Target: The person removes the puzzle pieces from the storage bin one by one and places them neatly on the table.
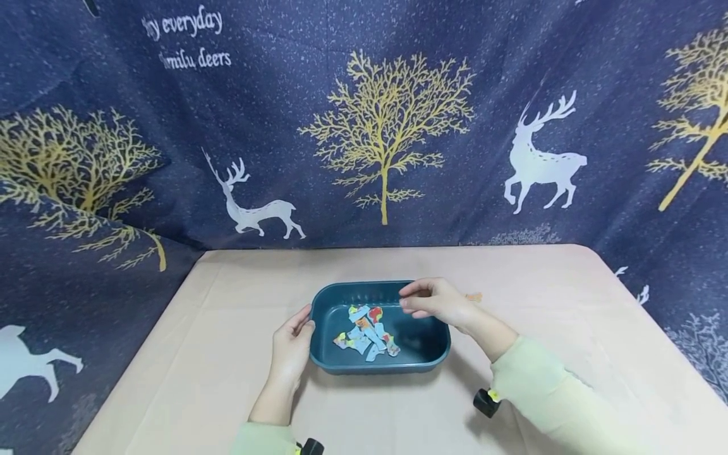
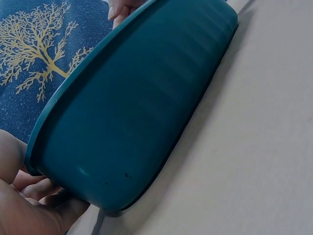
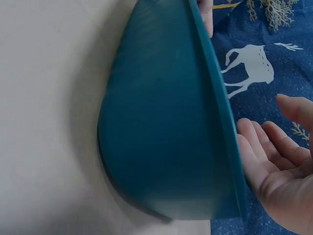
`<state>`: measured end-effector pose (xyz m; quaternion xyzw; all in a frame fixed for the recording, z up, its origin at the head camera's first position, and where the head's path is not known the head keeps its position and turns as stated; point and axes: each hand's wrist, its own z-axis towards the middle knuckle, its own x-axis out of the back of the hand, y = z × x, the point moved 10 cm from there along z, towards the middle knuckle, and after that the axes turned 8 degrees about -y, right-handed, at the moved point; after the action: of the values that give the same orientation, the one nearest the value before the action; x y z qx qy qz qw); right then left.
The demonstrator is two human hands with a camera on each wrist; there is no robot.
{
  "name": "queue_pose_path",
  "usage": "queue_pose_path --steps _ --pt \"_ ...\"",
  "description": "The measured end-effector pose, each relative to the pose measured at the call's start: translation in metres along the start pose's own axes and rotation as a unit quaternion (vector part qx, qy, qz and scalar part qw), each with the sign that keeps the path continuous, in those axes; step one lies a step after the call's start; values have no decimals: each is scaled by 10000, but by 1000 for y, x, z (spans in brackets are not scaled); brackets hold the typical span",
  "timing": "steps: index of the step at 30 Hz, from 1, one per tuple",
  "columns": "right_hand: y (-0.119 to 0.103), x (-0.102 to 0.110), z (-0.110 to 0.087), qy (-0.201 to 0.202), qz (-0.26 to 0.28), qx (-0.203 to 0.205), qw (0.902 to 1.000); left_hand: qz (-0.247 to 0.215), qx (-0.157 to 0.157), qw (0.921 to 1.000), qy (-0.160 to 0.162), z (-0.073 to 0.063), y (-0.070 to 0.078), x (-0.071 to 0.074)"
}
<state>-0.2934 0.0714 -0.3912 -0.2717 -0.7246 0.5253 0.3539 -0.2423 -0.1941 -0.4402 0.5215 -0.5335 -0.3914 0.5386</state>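
A dark teal plastic basin (image 1: 418, 344) stands on the table with torn-looking scraps (image 1: 372, 333) in light blue, red and yellow heaped inside, left of its middle. My left hand (image 1: 292, 346) holds the basin's left end. In the left wrist view its thumb lies at the rim and the other fingers reach beneath it. Over the right part of the basin hovers my right hand (image 1: 438, 302), fingers loosely bent. Nothing shows between thumb and fingers in the right wrist view, where the fingers (image 3: 266, 147) overlap the rim.
A small orange piece (image 1: 474, 297) lies on the table (image 1: 227, 328) beyond the right forearm. Behind the table's far edge hangs a dark blue cloth (image 1: 273, 126) printed with deer and golden trees. Black wrist cameras (image 1: 486, 402) sit below both forearms.
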Motion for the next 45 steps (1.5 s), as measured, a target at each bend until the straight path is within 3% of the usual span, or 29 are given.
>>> queue_pose_path --steps 16,23,29,33,45 --pt "8 -8 14 -40 -248 -13 9997 -119 -118 9999 7 5 5 -10" --pt "10 -10 16 180 -973 141 9950 -108 -130 9999 -36 5 5 -13" --pt "8 -19 20 213 -1895 388 9809 -81 -128 9999 -55 4 5 -13" --pt "11 -31 24 25 -2358 430 9708 -33 -112 9999 -61 3 4 -10" --pt "16 -56 30 -332 -3588 258 9325 3 -86 10000 -28 -1 1 -2"
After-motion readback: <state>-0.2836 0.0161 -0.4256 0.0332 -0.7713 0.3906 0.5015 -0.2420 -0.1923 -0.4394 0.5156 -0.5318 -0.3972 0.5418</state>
